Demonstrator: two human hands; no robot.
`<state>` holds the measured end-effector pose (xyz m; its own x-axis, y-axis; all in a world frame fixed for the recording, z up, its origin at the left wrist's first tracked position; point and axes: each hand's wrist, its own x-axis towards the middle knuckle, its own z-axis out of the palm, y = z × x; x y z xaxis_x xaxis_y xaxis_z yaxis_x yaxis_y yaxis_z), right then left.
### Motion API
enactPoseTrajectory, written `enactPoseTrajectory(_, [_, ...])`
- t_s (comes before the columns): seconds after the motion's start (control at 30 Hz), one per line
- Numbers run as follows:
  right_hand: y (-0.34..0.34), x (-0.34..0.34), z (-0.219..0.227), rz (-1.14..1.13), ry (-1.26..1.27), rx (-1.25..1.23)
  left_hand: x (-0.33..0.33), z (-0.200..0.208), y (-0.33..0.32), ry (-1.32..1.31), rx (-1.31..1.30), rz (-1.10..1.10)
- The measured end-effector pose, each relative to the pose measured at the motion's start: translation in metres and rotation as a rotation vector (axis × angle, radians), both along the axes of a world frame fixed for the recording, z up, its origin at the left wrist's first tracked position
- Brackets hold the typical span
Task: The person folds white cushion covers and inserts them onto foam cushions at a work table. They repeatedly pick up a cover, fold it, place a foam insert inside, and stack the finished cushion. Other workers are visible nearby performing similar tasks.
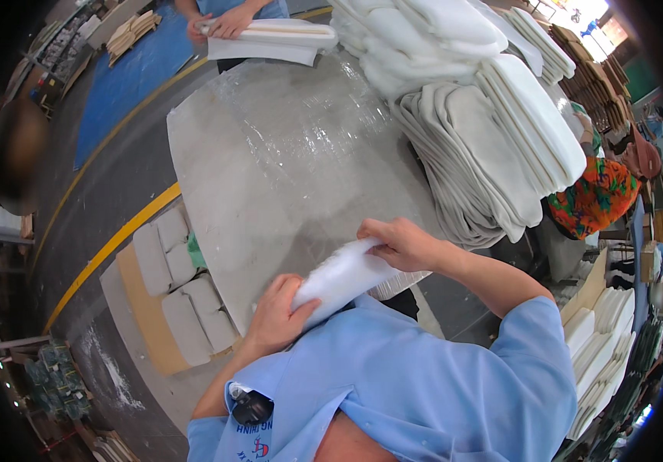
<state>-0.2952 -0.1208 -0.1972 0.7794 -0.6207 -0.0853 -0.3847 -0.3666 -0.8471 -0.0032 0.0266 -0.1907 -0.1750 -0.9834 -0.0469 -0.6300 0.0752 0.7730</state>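
A piece of white fluffy padding (347, 271), folded or rolled lengthwise, lies across the near edge of the table, close against my body. At its left end my left hand (276, 312) is closed on it, thumb on top. My right hand (398, 242) pinches the other end, its fingertips partly hidden behind the edge. The padding's underside is out of sight.
The grey table (293, 154) carries a stack of folded grey covers (462, 154) and white padding piles (424, 38) at right. Across it a co-worker's hands (227, 23) hold a padded piece (277, 35). Grey cushions (185, 285) sit on the left.
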Motion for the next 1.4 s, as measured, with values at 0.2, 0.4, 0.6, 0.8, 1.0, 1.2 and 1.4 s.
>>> enactPoseTrajectory(0.2, [-0.004,0.002,-0.010,-0.013,-0.036,-0.026,-0.003,-0.007,0.000,-0.024,-0.020,0.091])
enactPoseTrajectory(0.4, [-0.004,0.003,-0.021,0.048,-0.083,-0.440,0.003,-0.018,0.002,-0.135,-0.300,0.056])
enactPoseTrajectory(0.6, [-0.008,0.002,-0.025,0.028,-0.144,-0.617,0.006,-0.020,-0.005,-0.152,-0.460,0.055])
enactPoseTrajectory(0.8, [-0.011,0.001,-0.022,-0.075,0.051,-0.188,0.002,-0.016,-0.005,-0.064,-0.256,0.133])
enactPoseTrajectory(1.0, [-0.038,0.005,-0.030,0.021,0.119,0.210,-0.005,-0.019,-0.024,0.110,0.213,0.222])
enactPoseTrajectory(1.2, [-0.047,0.019,-0.037,0.219,0.355,0.461,0.004,-0.049,-0.040,0.247,0.724,0.108])
enactPoseTrajectory(1.4, [-0.053,0.016,-0.065,0.296,0.404,0.445,0.000,-0.027,-0.067,-0.145,0.435,-0.005])
